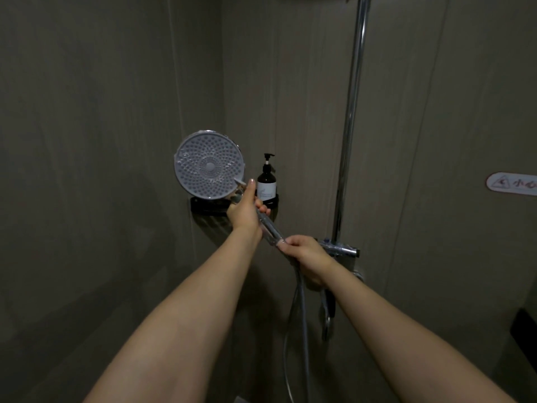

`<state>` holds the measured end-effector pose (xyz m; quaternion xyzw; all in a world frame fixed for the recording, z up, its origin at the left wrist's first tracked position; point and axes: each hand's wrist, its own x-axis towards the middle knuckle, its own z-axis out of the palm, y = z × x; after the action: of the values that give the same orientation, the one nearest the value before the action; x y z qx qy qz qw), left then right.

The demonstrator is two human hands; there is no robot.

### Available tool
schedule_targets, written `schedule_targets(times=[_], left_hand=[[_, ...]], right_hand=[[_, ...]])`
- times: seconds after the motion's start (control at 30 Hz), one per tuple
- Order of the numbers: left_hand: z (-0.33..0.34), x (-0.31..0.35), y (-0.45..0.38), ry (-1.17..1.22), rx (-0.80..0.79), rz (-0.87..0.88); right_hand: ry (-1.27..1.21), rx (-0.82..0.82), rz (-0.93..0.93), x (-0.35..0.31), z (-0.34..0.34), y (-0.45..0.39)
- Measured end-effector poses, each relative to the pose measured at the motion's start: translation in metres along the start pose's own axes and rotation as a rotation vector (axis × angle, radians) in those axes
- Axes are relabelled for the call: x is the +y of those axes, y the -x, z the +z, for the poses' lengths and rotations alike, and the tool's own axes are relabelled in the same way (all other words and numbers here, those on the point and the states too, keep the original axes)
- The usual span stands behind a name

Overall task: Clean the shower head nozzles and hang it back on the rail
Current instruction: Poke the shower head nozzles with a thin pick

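You stand facing the dark shower wall (116,112), with the chrome rail (353,112) running up it on your right and, below that, the mixer valve (340,250) from which the hose (300,309) loops down. The shower head (209,165) is off the rail and held out in front of you, well left of it, its round nozzle face turned towards you and lifted in front of the black corner shelf (215,206) where a pump bottle (266,181) stands. Your left hand (245,209) wraps the handle just under the head, thumb laid up along the neck, and your right hand (305,255) pinches the lower end of the handle where the hose joins. No holder bracket shows on the rail here, and I cannot tell whether any cloth or brush is in reach. To do this step well, let the left hand carry the weight and keep the face steady and tilted towards the light, since the cubicle is dim and the limescale will be hard to spot. I would free the right hand from the handle end and rub its fingertips across the rubber nozzles, working ring by ring from the rim inward. Keep slack in the hose so that it does not tug the head round while you rub.
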<state>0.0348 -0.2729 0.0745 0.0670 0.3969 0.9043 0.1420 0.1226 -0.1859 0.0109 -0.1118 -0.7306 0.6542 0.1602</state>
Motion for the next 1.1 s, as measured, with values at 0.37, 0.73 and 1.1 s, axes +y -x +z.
schedule_targets(times=[0.37,0.73,1.1], left_hand=[[0.0022,-0.0011,0.0016,-0.042,-0.013,0.001],[-0.0019,-0.0030,0.0008,-0.002,-0.013,-0.013],[-0.0061,-0.0011,0.0005,-0.002,-0.016,-0.020]], right_hand=[[-0.004,0.032,-0.017,0.0037,0.0000,-0.0011],[0.170,-0.003,-0.069,0.0064,0.0003,-0.0049],[0.120,0.072,-0.117,0.0082,0.0070,-0.0036]])
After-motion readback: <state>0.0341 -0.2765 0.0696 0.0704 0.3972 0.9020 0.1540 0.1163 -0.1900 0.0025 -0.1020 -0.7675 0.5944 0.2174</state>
